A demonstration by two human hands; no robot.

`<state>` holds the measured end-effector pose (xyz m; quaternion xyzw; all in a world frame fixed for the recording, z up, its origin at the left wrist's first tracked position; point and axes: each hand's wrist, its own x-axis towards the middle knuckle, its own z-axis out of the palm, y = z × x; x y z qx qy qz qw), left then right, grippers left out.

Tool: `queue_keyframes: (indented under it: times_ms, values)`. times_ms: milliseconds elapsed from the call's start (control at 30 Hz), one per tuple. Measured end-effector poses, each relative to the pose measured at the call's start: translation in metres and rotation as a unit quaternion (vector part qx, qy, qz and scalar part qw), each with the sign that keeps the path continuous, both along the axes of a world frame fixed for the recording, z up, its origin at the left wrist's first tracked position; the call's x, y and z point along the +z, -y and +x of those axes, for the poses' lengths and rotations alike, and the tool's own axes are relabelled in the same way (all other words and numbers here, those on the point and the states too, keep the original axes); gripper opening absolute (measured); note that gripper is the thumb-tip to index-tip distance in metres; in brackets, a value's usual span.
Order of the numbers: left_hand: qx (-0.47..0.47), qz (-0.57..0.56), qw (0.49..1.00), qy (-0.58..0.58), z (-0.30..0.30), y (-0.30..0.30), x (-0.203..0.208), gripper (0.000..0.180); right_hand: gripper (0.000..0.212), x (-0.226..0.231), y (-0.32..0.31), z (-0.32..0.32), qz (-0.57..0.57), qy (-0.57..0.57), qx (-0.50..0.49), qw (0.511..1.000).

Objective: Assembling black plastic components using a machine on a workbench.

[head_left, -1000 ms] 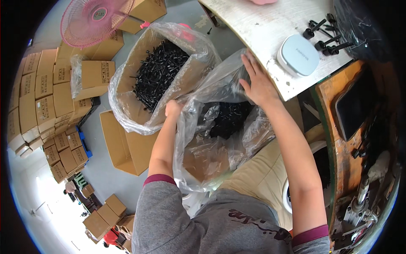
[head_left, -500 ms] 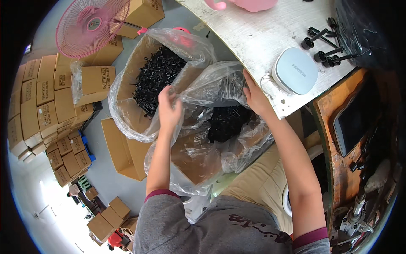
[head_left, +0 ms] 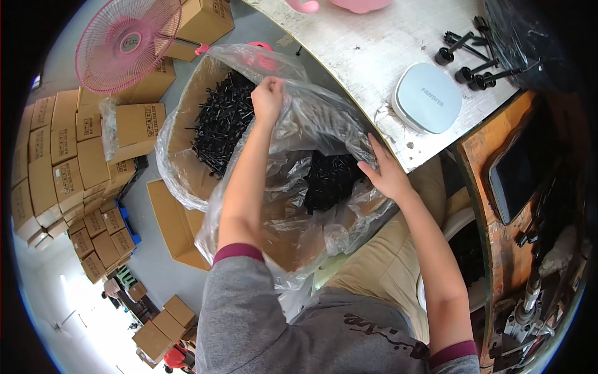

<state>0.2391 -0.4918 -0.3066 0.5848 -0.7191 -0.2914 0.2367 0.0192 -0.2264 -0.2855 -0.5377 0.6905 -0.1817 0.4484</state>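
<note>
In front of me stand two cardboard boxes lined with clear plastic bags. The farther box holds a heap of thin black plastic parts (head_left: pixel 227 118); the nearer holds a smaller pile of black parts (head_left: pixel 333 181). My left hand (head_left: pixel 268 100) is closed on the edge of the nearer box's plastic liner (head_left: pixel 308 106), between the two boxes. My right hand (head_left: pixel 389 174) rests at the liner's right side, beside the table corner, thumb and fingers apart. Whether its hidden fingertips touch the plastic, I cannot tell.
A white worktable (head_left: pixel 349 47) at the upper right carries a rounded white box (head_left: pixel 430 100) and several black stemmed parts (head_left: pixel 464 50). A pink fan (head_left: pixel 128 43) stands at the upper left. Stacked cartons (head_left: pixel 62 143) line the left, and an open carton (head_left: pixel 174 218) sits on the floor.
My left hand has moved up and right, closing on the liner and drawing its edge up. My right hand has shifted slightly down, and the liner is spread wider.
</note>
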Motion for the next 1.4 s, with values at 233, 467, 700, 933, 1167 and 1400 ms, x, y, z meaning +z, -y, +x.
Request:
queue_keyframes:
  times_ms: [233, 467, 700, 933, 1167, 1400]
  values:
    - [-0.096, 0.250, 0.962, 0.045, 0.065, -0.019, -0.127, 0.024, 0.068, -0.066, -0.053, -0.019, 0.135, 0.174, -0.159, 0.962]
    - [0.122, 0.379, 0.901, -0.172, 0.211, -0.092, -0.057, 0.048, 0.067, -0.070, -0.068, -0.015, 0.065, 0.168, -0.217, 0.959]
    - [0.085, 0.291, 0.940, 0.158, 0.363, -0.190, 0.039, 0.040, 0.056, -0.051, -0.089, -0.011, -0.049, 0.134, -0.227, 0.963]
    - [0.315, 0.091, 0.906, 0.266, 0.378, -0.190, 0.007, 0.015, 0.054, -0.007, -0.109, -0.006, -0.035, 0.099, -0.227, 0.968]
    - [0.378, 0.209, 0.880, -0.196, 0.429, -0.195, -0.078, 0.014, 0.059, 0.025, -0.135, -0.002, -0.100, -0.028, -0.206, 0.973]
    - [0.371, 0.298, 0.821, -0.316, 0.368, -0.212, -0.087, 0.024, 0.058, 0.034, -0.150, -0.001, -0.105, -0.046, -0.211, 0.971]
